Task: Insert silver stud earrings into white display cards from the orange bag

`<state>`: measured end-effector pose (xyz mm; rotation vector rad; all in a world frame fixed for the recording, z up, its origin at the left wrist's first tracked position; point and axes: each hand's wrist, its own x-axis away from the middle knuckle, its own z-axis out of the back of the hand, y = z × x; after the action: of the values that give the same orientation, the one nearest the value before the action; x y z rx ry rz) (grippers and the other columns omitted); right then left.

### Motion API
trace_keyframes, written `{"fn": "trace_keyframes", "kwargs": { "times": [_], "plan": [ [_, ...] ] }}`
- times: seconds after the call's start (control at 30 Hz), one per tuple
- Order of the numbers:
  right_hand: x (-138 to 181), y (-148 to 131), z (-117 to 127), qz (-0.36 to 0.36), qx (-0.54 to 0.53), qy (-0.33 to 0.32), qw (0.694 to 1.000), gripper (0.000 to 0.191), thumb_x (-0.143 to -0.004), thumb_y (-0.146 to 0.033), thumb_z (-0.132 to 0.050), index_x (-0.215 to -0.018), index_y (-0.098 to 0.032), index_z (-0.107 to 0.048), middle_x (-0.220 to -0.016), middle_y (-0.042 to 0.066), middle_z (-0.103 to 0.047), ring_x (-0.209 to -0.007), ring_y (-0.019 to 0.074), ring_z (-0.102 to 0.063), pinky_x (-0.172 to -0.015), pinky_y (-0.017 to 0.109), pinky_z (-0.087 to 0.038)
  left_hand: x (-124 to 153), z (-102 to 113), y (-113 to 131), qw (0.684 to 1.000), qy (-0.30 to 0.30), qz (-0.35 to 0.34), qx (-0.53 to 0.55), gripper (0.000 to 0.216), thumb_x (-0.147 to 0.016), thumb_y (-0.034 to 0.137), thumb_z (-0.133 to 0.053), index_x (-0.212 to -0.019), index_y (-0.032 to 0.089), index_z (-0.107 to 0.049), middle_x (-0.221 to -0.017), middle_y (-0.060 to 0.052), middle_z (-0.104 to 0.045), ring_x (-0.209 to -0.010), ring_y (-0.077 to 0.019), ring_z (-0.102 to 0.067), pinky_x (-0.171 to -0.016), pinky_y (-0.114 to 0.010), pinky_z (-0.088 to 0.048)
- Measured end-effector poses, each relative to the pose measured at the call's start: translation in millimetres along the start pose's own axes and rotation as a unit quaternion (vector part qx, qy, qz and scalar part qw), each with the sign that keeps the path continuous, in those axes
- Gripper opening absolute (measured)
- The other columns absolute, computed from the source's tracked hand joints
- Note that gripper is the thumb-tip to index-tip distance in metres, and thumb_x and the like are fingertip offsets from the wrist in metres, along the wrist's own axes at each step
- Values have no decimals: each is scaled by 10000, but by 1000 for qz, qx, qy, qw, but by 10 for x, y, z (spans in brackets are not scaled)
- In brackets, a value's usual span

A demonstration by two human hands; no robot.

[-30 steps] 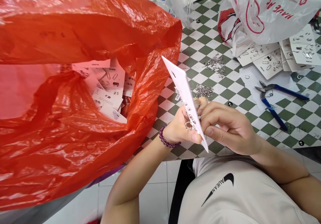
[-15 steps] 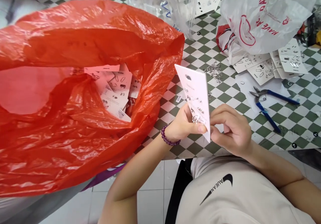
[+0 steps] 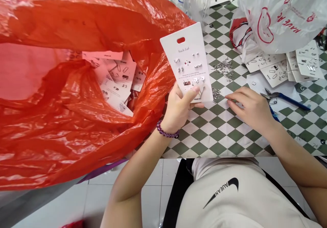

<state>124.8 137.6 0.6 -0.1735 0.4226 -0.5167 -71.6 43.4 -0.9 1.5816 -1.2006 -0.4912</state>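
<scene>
Where a moment ago both hands crowded a tilted, nearly edge-on card, now only my left hand (image 3: 177,107) has it. The white earring card (image 3: 186,63) stands close to upright with its face turned up to the camera and its hanging slot at the top. Its left edge overlaps the red plastic bag (image 3: 76,146). My left hand grips the lower end, with the thumb lying across the front just under a few small silver earrings (image 3: 198,81).

My right hand (image 3: 251,110) has come away from the card and hangs low over the checked worktop (image 3: 217,132). It is open, fingers lightly curled, holding nothing, with the fingertips near a small heap of silver pieces (image 3: 216,94). A second heap (image 3: 224,68) lies further up the worktop.

Just past my right hand, the blue-handled pliers (image 3: 288,98) are partly hidden behind it. Loose earring cards (image 3: 308,63) lie to the right below a white plastic bag (image 3: 281,13), and more cards (image 3: 114,81) sit down inside the red bag. A purple bead bracelet (image 3: 166,130) circles my left wrist.
</scene>
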Motion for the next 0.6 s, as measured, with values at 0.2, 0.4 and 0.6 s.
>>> {"fn": "trace_keyframes", "kwargs": {
  "times": [0.2, 0.4, 0.6],
  "plan": [
    [-64, -100, -140, 47, 72, -43, 995, 213, -922, -285, -558, -819, -173, -706, -754, 27, -656, -669, 140, -592, -450, 255, -327, -41, 34, -12, 1000, 8, 12, 0, 374, -723, 289, -571, -1081, 219, -490, -1129, -53, -632, -854, -181, -663, -536, -218, -577],
    [-114, -156, -233, 13, 99, -53, 994, 278, -931, -318, -527, -777, -155, -692, -702, 21, -625, -581, 120, -525, -426, 252, -236, -26, 3, -8, 999, 13, 33, 3, 393, -753, 286, -515, -1136, 207, -470, -1192, -77, -607, -939, -213, -655, -583, -240, -598],
    [-127, -142, -215, 23, 99, -12, 995, 231, -887, -223, -513, -725, -153, -662, -672, 8, -618, -524, 100, -486, -411, 238, -242, 10, -37, -17, 998, -25, 41, -34, 448, -691, 132, -496, -1131, 207, -455, -1190, -52, -589, -1001, -198, -635, -689, -273, -622]
  ]
}}
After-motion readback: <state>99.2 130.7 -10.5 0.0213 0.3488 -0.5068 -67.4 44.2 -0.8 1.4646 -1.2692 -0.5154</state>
